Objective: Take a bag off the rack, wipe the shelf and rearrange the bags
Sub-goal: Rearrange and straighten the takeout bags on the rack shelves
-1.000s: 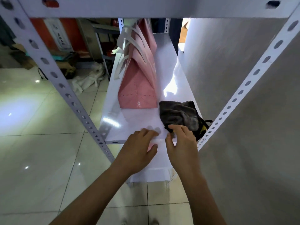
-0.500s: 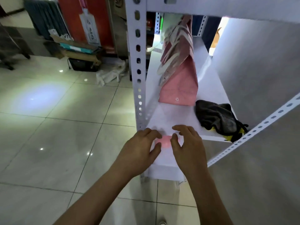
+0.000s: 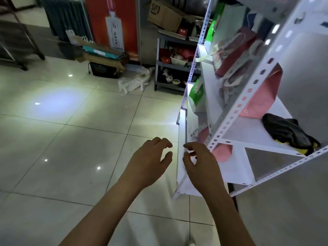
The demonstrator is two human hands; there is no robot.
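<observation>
1. Both hands are hanging off the shelf (image 3: 248,137) front now, having drawn back from its edge; view swung left.
2. Left hand (image 3: 149,162) and right hand (image 3: 200,164): each grip spread, fingers curled, holding nothing.
3. Pink bag (image 3: 262,100) is standing on the shelf, dark cloth (image 3: 287,132) lying beside it.
4. Cardboard box (image 3: 165,15) is showing "SF".

We saw white rack (image 3: 236,110) of perforated angle posts, standing on pale tiled floor (image 3: 62,139). Middle shelf (image 3: 248,132) carried pink bags (image 3: 260,102) upright in row toward back, dark grey cloth (image 3: 285,130) crumpled near front right corner, apart from nearest bag, yellow patch showing under its edge. Lower shelf (image 3: 234,167) held another pink bag (image 3: 222,152), mostly hidden behind post. Upper shelf carried more bags, blurred. On floor beyond rack, white bag (image 3: 134,82) lay crumpled beside small grey shelf unit (image 3: 170,68).
</observation>
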